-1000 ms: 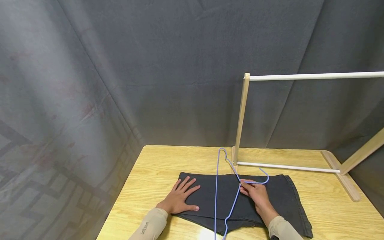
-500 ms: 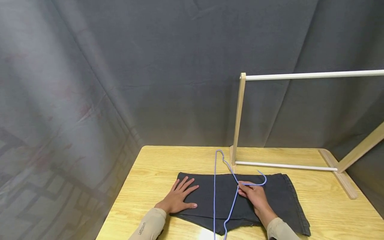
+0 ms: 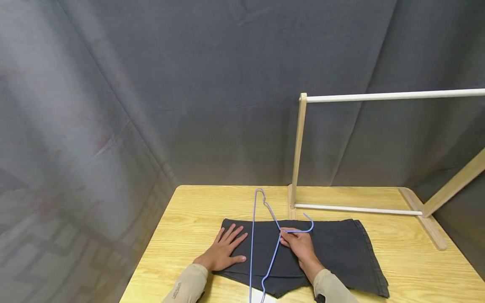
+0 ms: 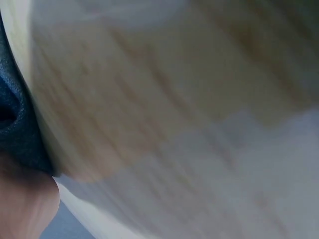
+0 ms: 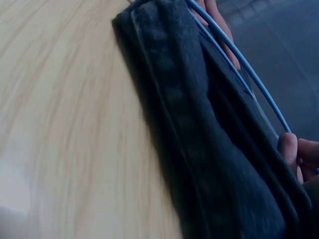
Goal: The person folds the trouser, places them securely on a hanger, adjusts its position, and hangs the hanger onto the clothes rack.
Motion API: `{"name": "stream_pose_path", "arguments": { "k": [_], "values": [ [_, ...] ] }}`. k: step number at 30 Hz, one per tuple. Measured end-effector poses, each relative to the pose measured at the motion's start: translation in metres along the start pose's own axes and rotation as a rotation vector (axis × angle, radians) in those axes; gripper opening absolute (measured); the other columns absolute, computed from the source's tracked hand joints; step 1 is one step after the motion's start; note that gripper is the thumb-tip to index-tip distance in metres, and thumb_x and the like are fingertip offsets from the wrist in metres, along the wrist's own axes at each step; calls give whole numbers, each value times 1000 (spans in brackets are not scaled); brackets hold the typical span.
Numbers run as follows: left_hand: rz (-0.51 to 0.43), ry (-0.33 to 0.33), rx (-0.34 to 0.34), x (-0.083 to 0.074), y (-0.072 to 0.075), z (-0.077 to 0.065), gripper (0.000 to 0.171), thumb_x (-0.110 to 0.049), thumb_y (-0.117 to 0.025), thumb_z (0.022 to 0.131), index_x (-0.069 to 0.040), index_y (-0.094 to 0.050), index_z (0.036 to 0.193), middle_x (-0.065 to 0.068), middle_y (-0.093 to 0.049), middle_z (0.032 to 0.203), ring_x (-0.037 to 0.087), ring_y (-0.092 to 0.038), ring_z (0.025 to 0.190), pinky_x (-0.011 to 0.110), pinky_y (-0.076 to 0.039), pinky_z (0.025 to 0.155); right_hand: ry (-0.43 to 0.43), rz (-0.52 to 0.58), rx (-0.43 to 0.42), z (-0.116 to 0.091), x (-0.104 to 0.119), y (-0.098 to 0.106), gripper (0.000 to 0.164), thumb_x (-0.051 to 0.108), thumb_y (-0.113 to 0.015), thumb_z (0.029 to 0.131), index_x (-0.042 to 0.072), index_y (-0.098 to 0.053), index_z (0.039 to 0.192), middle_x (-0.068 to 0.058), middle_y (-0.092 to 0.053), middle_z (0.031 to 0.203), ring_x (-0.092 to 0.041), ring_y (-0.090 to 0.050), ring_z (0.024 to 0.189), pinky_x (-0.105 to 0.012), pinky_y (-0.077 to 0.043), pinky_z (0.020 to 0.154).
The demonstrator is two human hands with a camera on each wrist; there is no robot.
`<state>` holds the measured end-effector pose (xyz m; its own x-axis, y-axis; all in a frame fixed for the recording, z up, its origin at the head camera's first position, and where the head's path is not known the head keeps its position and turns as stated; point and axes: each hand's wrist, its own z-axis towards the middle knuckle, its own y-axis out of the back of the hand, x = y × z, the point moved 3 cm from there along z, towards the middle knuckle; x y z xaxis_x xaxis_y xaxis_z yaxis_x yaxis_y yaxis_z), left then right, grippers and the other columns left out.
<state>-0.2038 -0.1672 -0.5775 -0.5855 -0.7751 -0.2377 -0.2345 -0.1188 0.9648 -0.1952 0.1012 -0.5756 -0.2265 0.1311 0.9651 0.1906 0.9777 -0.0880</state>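
Dark folded trousers [image 3: 333, 248] lie flat across the table, their hem at the right. My left hand [image 3: 222, 249] rests on their left end with fingers spread and straight. Between thumb and fingers, my right hand [image 3: 299, 246] pinches a blue wire hanger [image 3: 272, 256] at the neck below its hook. The hanger is held over the trousers with its hook pointing right, and its near end runs out of the head view. In the right wrist view, the hanger [image 5: 249, 69] passes along the folded trousers [image 5: 199, 139]. The left wrist view shows mostly blurred tabletop.
A wooden rack [image 3: 298, 151] with white rods [image 3: 360, 209] stands at the back right of the wooden table [image 3: 212, 202]. Its left foot is just behind the trousers. Grey curtains [image 3: 227, 105] hang behind the table and at its left.
My right hand has moved left with the hanger, bringing it closer to my left hand. The left hand stays on the trousers. The head view has shifted slightly.
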Motion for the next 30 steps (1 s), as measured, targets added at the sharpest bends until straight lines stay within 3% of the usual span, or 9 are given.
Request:
{"name": "stream_pose_path", "arguments": {
  "k": [7,11,14,17,20,22,24,30],
  "values": [
    [13,30,-15,1,0,-1,69,-54,-34,98,-17,-16,154,2,-9,163,28,-6,151,56,-7,119,3,2,-17,7,0,-15,30,4,-66,87,-11,-64,112,-8,-73,87,1,-63,66,-15,-55,64],
    [-60,101,-103,0,0,0,69,-48,-44,97,-13,-22,153,9,-10,162,33,-7,150,57,-12,118,-6,-24,-30,10,1,-18,30,7,-67,86,-9,-66,111,-10,-74,91,2,-64,69,-14,-55,65],
    [-137,241,-255,0,4,-1,75,-46,-59,90,-9,-32,148,15,-23,157,37,-19,145,59,-26,110,-22,-27,-36,10,-1,-18,29,7,-68,86,-9,-67,110,-10,-74,91,1,-65,68,-15,-56,65],
    [-225,466,-423,3,10,-7,77,-38,-74,80,-3,-41,140,19,-42,138,37,-38,128,54,-38,97,-28,-5,-24,7,-3,-19,30,6,-68,86,-10,-66,111,-9,-74,89,-1,-65,68,-15,-56,65],
    [-341,657,-499,10,18,-14,73,-24,-78,76,3,-44,134,19,-55,115,34,-51,109,50,-45,89,-24,9,-9,3,-2,-19,30,5,-67,86,-12,-65,111,-7,-74,84,-1,-65,67,-15,-56,64],
    [-418,726,-475,14,23,-17,71,-19,-77,76,8,-44,133,18,-61,104,33,-59,99,46,-50,84,-23,13,-5,1,-2,-19,30,4,-67,86,-12,-65,111,-5,-73,81,-1,-64,66,-15,-55,63],
    [-535,736,-420,17,27,-17,66,-17,-75,79,12,-45,131,18,-65,99,30,-64,92,45,-53,80,-20,8,-10,-1,-2,-17,30,4,-67,86,-12,-65,111,-3,-72,79,-1,-64,65,-14,-55,62],
    [-1032,636,-241,16,24,-14,43,-23,-64,89,10,-57,116,16,-67,95,16,-64,76,32,-55,67,-1,-13,-8,0,-6,-13,29,5,-66,86,-12,-65,110,-3,-72,78,-2,-65,64,-15,-55,62]
  ]
}}
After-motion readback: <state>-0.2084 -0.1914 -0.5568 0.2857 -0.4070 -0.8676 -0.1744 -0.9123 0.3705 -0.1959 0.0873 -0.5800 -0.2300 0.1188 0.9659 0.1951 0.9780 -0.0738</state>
